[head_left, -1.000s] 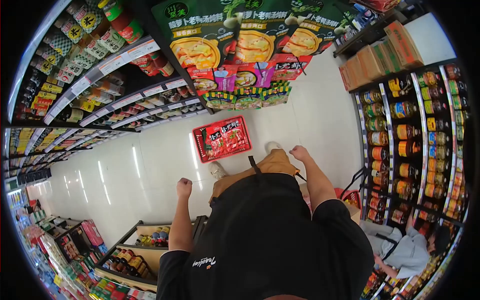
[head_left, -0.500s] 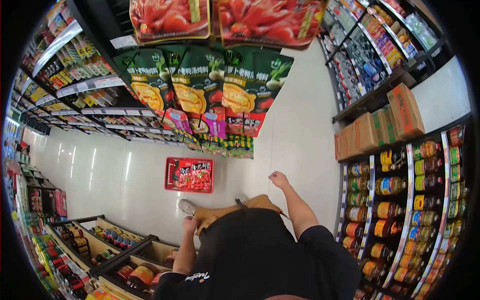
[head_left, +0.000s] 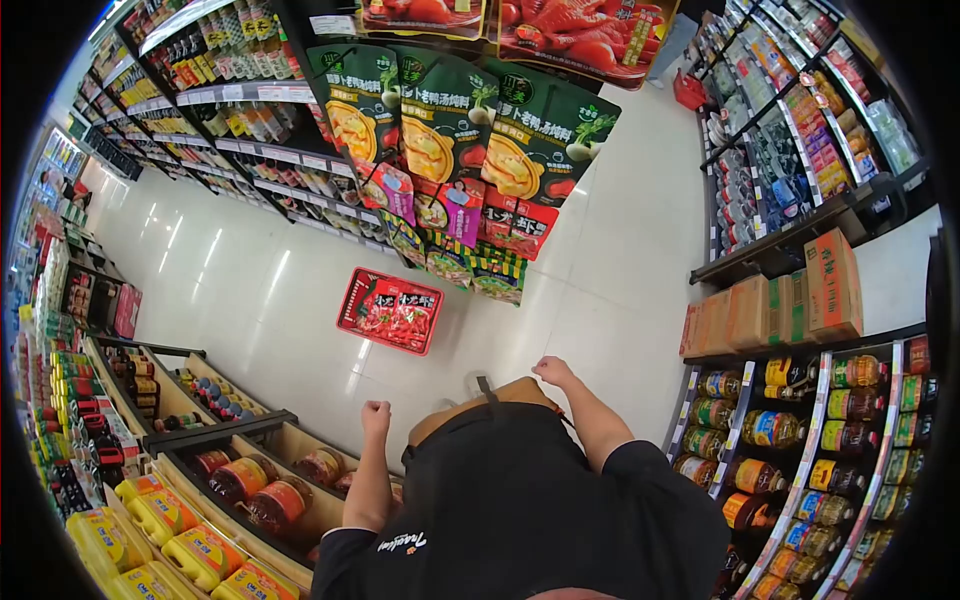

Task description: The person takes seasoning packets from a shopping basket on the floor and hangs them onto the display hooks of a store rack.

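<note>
My left hand [head_left: 376,417] hangs at the lower middle of the head view, its fingers curled in with nothing visible in them. To the right, my right hand [head_left: 551,371] is held out at waist height with its fingers curled, and nothing shows in it. A red basket [head_left: 353,300] stands on the floor beyond my hands, touched by neither. Red packets [head_left: 405,312] lie inside it. Green soup packets [head_left: 440,130] hang in rows above and beyond the basket.
Shelves of bottles [head_left: 260,110] run along the far left. Wooden bins with large bottles [head_left: 240,477] stand at the lower left. Cardboard boxes [head_left: 750,310] and shelved oil jars [head_left: 775,428] are on the right. Another red basket [head_left: 689,90] is at the top right, beside a person's leg.
The view has shifted and turned along the aisle. The hanging packets and bins look nearer, and a second red basket shows at the top right. Both hands stay curled.
</note>
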`<act>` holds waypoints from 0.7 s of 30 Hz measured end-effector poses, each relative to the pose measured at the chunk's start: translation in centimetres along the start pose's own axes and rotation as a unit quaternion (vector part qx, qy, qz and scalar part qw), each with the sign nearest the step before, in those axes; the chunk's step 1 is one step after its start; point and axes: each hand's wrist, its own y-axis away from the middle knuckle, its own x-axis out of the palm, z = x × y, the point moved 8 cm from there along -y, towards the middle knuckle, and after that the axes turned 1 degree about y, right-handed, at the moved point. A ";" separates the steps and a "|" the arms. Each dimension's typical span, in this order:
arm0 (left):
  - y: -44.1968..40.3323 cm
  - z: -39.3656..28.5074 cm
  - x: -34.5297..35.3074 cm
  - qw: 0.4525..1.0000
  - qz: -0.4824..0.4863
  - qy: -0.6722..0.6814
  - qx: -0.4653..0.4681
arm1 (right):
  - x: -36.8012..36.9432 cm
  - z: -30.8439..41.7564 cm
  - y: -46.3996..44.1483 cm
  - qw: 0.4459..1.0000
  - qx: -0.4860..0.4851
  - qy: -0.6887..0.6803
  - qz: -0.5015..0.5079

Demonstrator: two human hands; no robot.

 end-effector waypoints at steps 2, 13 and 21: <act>1.5 2.4 -0.2 0.997 0.012 0.054 -0.051 | -0.9 1.7 0.2 1.000 -0.012 0.020 0.006; 8.9 11.6 1.8 0.975 0.088 0.071 -0.194 | -3.0 8.7 0.7 0.996 -0.070 0.053 -0.023; 5.3 14.6 0.7 0.983 0.092 0.024 -0.156 | -2.3 9.8 -2.2 0.983 -0.084 0.151 0.055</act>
